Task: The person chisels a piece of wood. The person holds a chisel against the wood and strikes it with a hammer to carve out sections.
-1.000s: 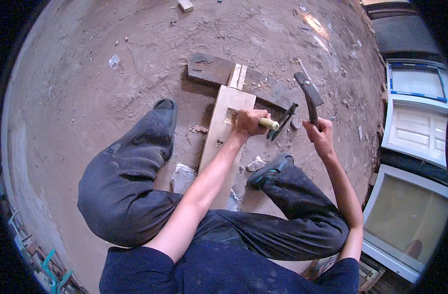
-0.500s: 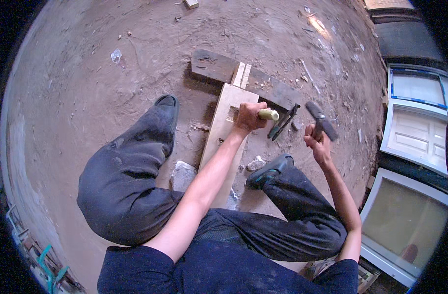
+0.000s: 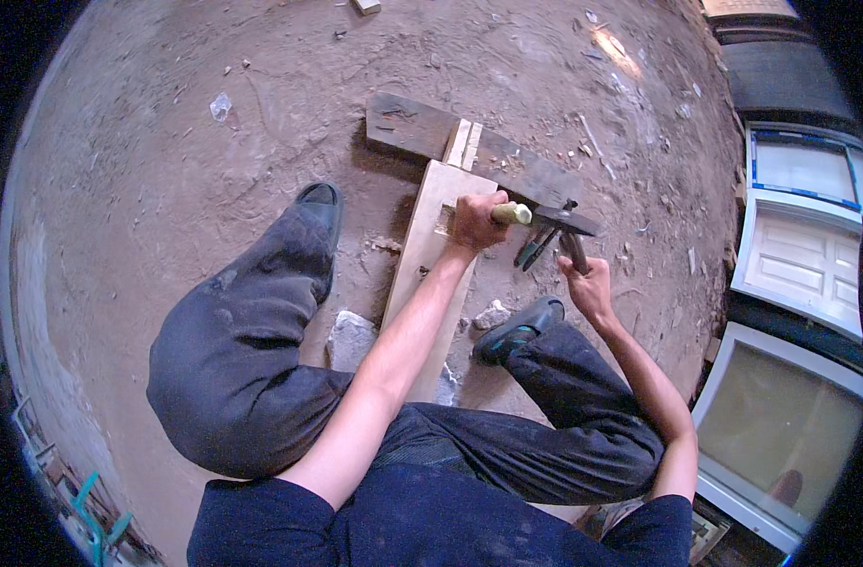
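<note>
My left hand (image 3: 477, 223) is closed around the pale, round handle of a chisel (image 3: 516, 214); its blade is hidden by the hand. The hand sits over a light wooden board (image 3: 429, 295), beside a rectangular cut-out (image 3: 445, 219) in it. Gripped by its handle in my right hand (image 3: 587, 286) is a hammer (image 3: 568, 221), its dark head just to the right of the chisel handle's end, with a small gap between them. The board's far end lies by a dark, weathered plank (image 3: 408, 125), which has a short light wooden piece (image 3: 463, 145) across it.
A dark hand tool with a teal part (image 3: 533, 249) lies partly behind the hammer. Stone chunks (image 3: 352, 340) flank the board, and my sandalled feet are on either side. Wood chips litter the dirt floor. White-framed panels (image 3: 798, 250) lean along the right.
The hammer has swung left and its head has turned toward the chisel handle, as my right hand moved left and slightly down. My left hand has shifted only slightly.
</note>
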Tool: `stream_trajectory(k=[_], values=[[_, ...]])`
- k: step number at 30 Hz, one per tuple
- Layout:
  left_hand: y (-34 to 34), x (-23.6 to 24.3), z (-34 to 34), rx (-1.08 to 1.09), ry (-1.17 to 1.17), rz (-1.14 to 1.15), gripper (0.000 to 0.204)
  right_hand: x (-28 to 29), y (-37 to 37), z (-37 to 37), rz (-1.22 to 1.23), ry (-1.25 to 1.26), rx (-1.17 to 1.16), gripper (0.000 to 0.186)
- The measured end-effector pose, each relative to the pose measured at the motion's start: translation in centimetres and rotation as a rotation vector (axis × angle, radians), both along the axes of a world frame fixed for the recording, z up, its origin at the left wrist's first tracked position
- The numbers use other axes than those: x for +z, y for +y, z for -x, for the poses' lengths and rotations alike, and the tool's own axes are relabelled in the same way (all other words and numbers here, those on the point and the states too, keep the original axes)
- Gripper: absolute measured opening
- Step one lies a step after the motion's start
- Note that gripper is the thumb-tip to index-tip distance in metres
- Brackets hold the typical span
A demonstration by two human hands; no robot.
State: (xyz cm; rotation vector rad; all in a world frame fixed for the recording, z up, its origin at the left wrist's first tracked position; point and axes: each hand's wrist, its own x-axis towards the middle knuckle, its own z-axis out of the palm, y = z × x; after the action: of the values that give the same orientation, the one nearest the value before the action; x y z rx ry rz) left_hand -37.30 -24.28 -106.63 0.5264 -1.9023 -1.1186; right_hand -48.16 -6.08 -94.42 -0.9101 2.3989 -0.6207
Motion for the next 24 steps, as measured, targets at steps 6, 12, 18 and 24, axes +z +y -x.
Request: stream_trajectory(k=[6,12,18,24], values=[[0.2,-0.7,0.5,-0.012,-0.065,0.058,0.023,-0.9,0.2,-0.1,0.226,0.033,0.009,0.044],[0.4,-0.4,0.2,-0.009,-0.038,0.129,0.031,-0.5,0.5,0.2,0.283,-0.158,-0.023,0.044],[0.5,0.1,0.1,-0.005,-0.036,0.089,0.030,0.1,0.4,2.2,-0.053,0.109,0.213,0.045],[0.2,-0.7,0.4,0.007,-0.048,0.039,0.024,0.8,0.3,0.3,0.296,-0.155,-0.091,0.044]])
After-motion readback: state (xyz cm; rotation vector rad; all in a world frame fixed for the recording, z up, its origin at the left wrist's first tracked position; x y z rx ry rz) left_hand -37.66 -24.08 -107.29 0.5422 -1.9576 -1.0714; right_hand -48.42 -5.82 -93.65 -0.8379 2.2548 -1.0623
